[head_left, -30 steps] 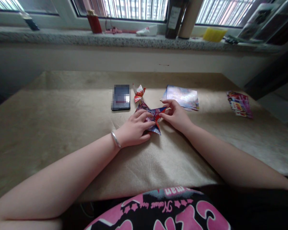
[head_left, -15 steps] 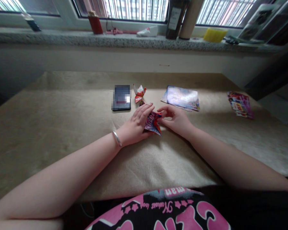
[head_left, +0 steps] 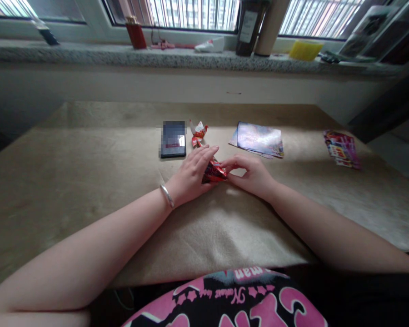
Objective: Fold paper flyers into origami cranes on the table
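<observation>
A small folded piece of patterned red and blue paper lies on the beige cloth of the table between my two hands. My left hand, with a silver bracelet on the wrist, lies over the paper's left part with fingers stretched flat, pressing it down. My right hand pinches the paper's right tip with thumb and fingers curled together. Most of the paper is hidden under my left fingers.
A dark phone lies beyond my left hand, a small folded paper figure beside it. A stack of patterned sheets lies further right, a pink packet at the far right. Several items stand on the windowsill.
The paper was spread out with pointed flaps; it has been folded over into a smaller shape. My left fingers moved over it and flattened, and my right hand shifted down to its right tip.
</observation>
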`<state>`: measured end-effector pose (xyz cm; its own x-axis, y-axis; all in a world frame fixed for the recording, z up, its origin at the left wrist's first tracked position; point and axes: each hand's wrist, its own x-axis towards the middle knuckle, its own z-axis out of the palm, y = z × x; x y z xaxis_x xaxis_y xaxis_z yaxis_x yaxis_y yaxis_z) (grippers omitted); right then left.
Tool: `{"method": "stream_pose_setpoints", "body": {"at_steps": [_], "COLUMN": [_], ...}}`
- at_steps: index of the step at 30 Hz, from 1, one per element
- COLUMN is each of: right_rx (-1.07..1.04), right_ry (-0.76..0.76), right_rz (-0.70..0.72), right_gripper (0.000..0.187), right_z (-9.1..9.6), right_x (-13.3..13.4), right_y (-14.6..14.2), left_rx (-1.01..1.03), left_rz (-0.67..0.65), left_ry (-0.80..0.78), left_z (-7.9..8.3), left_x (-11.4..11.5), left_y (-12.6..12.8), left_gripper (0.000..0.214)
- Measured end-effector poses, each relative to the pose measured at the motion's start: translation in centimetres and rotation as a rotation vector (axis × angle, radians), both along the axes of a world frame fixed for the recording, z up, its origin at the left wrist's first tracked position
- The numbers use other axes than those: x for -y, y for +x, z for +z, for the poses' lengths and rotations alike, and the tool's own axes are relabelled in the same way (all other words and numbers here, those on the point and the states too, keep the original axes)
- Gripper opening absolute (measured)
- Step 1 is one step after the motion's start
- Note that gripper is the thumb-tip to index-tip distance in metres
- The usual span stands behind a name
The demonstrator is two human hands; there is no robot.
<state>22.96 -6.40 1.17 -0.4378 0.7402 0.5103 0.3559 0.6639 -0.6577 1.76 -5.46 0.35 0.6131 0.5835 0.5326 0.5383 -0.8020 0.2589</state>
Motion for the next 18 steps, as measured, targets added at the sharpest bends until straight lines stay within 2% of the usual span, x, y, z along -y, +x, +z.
{"method": "stream_pose_setpoints", "body": {"at_steps": [6,11,18], "right_rx": [-0.019,-0.081,-0.081], "right_ry": [0.012,-0.024,-0.066], "right_rz": [0.076,0.160,0.062], "right_gripper": [0.017,0.025,0.029], "right_z": [0.5,0.7,-0.5], "right_x": [0.4,0.6,0.1], "right_y": [-0.1,0.1,-0.3], "left_rx": [-0.074,-0.038,0.091], "left_rz": [0.057,0.064,0.043], "left_ry": [0.097,0.130,0.099], "left_z": [0.5,0.8,0.6], "left_x": [0.2,0.3,-0.2], "left_y": [0.0,-0.1,-0.3], "left_gripper": [0.063,0.046,0.035]}}
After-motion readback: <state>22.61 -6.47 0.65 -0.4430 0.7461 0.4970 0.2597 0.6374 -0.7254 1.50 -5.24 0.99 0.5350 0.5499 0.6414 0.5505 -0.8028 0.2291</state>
